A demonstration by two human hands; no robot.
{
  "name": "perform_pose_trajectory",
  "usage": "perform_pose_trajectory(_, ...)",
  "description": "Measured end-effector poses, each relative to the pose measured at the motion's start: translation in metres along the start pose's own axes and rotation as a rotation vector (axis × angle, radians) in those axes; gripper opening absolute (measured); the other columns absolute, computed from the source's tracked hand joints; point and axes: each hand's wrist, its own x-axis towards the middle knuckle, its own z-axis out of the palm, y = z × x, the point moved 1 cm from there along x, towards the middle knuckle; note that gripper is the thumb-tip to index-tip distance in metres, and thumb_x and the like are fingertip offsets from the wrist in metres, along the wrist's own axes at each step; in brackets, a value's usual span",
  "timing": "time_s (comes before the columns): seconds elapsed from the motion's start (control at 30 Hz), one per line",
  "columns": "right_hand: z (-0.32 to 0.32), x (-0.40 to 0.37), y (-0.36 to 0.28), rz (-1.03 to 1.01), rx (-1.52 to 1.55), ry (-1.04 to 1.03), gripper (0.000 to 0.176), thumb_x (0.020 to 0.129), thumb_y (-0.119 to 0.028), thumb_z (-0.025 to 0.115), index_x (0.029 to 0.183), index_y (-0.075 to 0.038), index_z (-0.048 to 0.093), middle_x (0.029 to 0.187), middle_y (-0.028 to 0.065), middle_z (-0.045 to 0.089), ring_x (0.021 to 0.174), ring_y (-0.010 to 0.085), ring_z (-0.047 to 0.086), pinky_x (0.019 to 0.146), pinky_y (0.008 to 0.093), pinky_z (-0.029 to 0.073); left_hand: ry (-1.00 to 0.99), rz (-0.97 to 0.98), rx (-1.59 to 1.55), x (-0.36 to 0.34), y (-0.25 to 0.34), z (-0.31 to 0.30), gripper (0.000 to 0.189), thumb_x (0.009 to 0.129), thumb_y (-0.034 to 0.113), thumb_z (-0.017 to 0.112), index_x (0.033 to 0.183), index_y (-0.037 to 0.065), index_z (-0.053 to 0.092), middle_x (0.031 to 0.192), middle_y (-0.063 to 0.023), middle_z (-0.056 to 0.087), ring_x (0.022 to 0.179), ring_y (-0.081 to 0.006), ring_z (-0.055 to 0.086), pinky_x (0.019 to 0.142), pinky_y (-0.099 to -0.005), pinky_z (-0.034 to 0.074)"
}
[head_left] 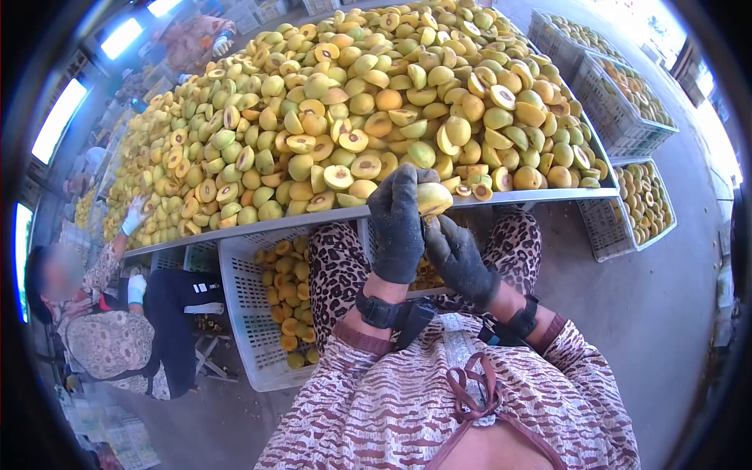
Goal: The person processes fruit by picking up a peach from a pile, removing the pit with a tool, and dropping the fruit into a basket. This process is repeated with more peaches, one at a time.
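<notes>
My left hand [395,227], in a dark grey work glove, is closed around a pale yellow peach half [433,200] just in front of the table's metal edge. My right hand [464,262], gloved the same way, is closed just below that peach, its fingertips close to the fruit's underside. Whatever sits in its fingers is too small and too covered to make out. Beyond my hands lies a large heap of yellow-green peach halves [345,110], several showing brown stones or hollows, on the metal-edged table [540,196].
A white crate [251,313] of peach halves stands below the table, left of my legs. More filled crates [627,133] line the right side. At left sits a co-worker [110,337] in white gloves, one hand at the heap. Other people are farther back.
</notes>
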Motion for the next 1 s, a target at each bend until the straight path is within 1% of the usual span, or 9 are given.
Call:
perform_pose_trajectory(0.17, -0.001, -0.013, -0.019, 0.145, 0.352, -0.023, 0.026, 0.102, -0.019, 0.049, 0.112, 0.004, 0.058, 0.086, 0.0035, 0.063, 0.078, 0.0088, 0.054, 0.068, 0.0301, 0.046, -0.193, -0.039, 0.043, 0.009, 0.019, -0.003, 0.04, 0.102, 0.032, 0.053, 0.088, -0.003, 0.068, 0.081, -0.0092, 0.069, 0.071, -0.0147, 0.065, 0.069, -0.0275, 0.055)
perform_pose_trajectory(0.23, -0.002, -0.009, -0.022, 0.064, 0.298, 0.018, 0.03, 0.103, -0.034, 0.045, 0.096, -0.007, 0.055, 0.064, -0.0021, 0.051, 0.046, 0.0049, 0.044, 0.039, 0.0197, 0.032, -0.164, -0.084, -0.04, 0.011, 0.009, -0.009, 0.043, 0.101, 0.035, 0.054, 0.084, -0.002, 0.068, 0.078, -0.0092, 0.069, 0.069, -0.0162, 0.066, 0.069, -0.0282, 0.055)
perform_pose_trajectory(0.3, -0.001, -0.001, -0.027, 0.445, 0.556, -0.15, 0.036, 0.103, -0.03, 0.05, 0.116, 0.002, 0.06, 0.096, 0.0014, 0.063, 0.087, 0.0065, 0.053, 0.078, 0.0271, 0.047, -0.085, -0.051, -0.057, 0.011, -0.005, -0.009, 0.047, 0.1, 0.039, 0.054, 0.081, -0.002, 0.066, 0.077, -0.0109, 0.068, 0.068, -0.0186, 0.067, 0.066, -0.0297, 0.056)
perform_pose_trajectory(0.33, 0.002, -0.001, -0.037, 0.449, 0.569, -0.14, 0.038, 0.1, -0.044, 0.05, 0.097, -0.007, 0.056, 0.063, -0.003, 0.05, 0.042, 0.0044, 0.043, 0.036, 0.0203, 0.033, -0.039, -0.104, -0.129, 0.011, -0.009, -0.012, 0.048, 0.1, 0.04, 0.054, 0.079, -0.001, 0.065, 0.076, -0.0118, 0.068, 0.068, -0.0201, 0.067, 0.065, -0.0309, 0.056)
perform_pose_trajectory(0.63, -0.012, -0.002, -0.002, 0.474, 0.891, -0.417, 0.032, 0.099, -0.035, 0.056, 0.111, -0.007, 0.062, 0.076, -0.0038, 0.059, 0.058, 0.0027, 0.05, 0.052, 0.0163, 0.04, -0.286, -0.026, -0.157, 0.01, 0.003, -0.012, 0.05, 0.101, 0.046, 0.047, 0.085, 0.001, 0.062, 0.076, -0.0178, 0.067, 0.065, -0.0273, 0.068, 0.061, -0.0361, 0.058)
perform_pose_trajectory(0.7, -0.006, 0.0, 0.008, 0.455, 0.782, -0.379, 0.03, 0.099, -0.031, 0.057, 0.111, -0.004, 0.061, 0.071, 0.0026, 0.059, 0.058, 0.0092, 0.052, 0.054, 0.0244, 0.044, -0.278, -0.014, -0.154, 0.012, -0.005, -0.015, 0.05, 0.101, 0.047, 0.047, 0.086, 0.002, 0.062, 0.076, -0.0181, 0.067, 0.065, -0.0267, 0.068, 0.061, -0.0369, 0.057)
perform_pose_trajectory(0.77, -0.003, 0.0, 0.009, -0.113, 0.21, -0.244, 0.029, 0.1, -0.03, 0.051, 0.104, -0.001, 0.056, 0.075, -0.004, 0.052, 0.063, 0.0065, 0.049, 0.054, 0.0278, 0.04, -0.143, -0.244, -0.38, 0.014, -0.01, -0.019, 0.054, 0.101, 0.052, 0.044, 0.088, 0.003, 0.061, 0.078, -0.0173, 0.067, 0.068, -0.0267, 0.068, 0.063, -0.037, 0.058)
perform_pose_trajectory(0.93, -0.011, -0.016, 0.009, -0.187, -0.278, -0.205, 0.014, 0.094, -0.015, 0.057, 0.088, -0.003, 0.055, 0.079, 0.0217, 0.064, 0.072, 0.0425, 0.063, 0.059, 0.0448, 0.048, 0.292, -0.126, -0.324, 0.018, 0.015, -0.113, 0.061, 0.098, 0.06, 0.043, 0.098, 0.002, 0.063, 0.087, -0.0109, 0.068, 0.08, -0.0246, 0.068, 0.072, -0.0387, 0.059)
perform_pose_trajectory(1.0, -0.025, -0.039, 0.055, -0.054, -0.543, -0.363, 0.015, 0.093, -0.017, 0.059, 0.088, -0.004, 0.055, 0.074, 0.02, 0.062, 0.069, 0.0418, 0.063, 0.058, 0.0461, 0.049, 0.515, 0.142, 0.289, 0.006, 0.052, -0.157, 0.056, 0.101, 0.051, 0.046, 0.096, -0.001, 0.064, 0.089, -0.01, 0.068, 0.082, -0.0194, 0.067, 0.075, -0.0341, 0.057)
